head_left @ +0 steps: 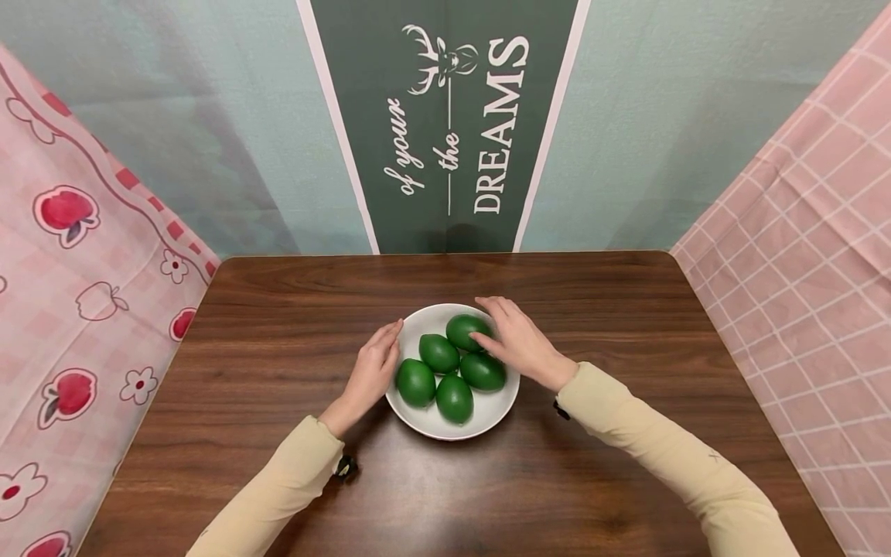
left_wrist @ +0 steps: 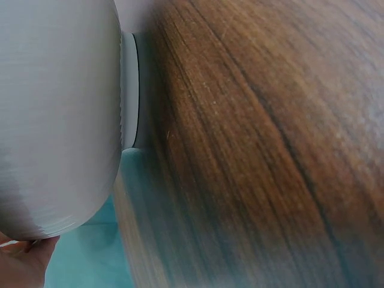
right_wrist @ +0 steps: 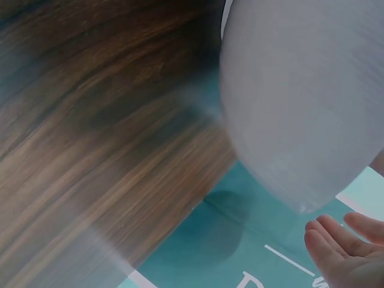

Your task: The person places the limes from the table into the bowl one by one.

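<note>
A white bowl (head_left: 487, 410) holds several smooth, dark green limes (head_left: 455, 398). My left hand (head_left: 369, 375) lies along the bowl's left rim with its fingers fairly straight. In the left wrist view, only part of that hand (left_wrist: 21, 267) shows, by the rim beyond the bowl's side (left_wrist: 57, 108). At the upper right rim, my right hand (head_left: 522, 340) is spread, its thumb over the back lime (head_left: 465, 331); whether it touches the lime I cannot tell. From the right wrist, the fingers (right_wrist: 336, 243) look loosely bent and apart from the bowl (right_wrist: 294, 102).
The bowl stands on a dark brown wooden table (head_left: 278, 325). Behind it hangs a teal cloth with a dark green lettered panel (head_left: 445, 224). A pink fruit-print cloth (head_left: 69, 309) borders the left, and a pink checked cloth (head_left: 821, 232) the right.
</note>
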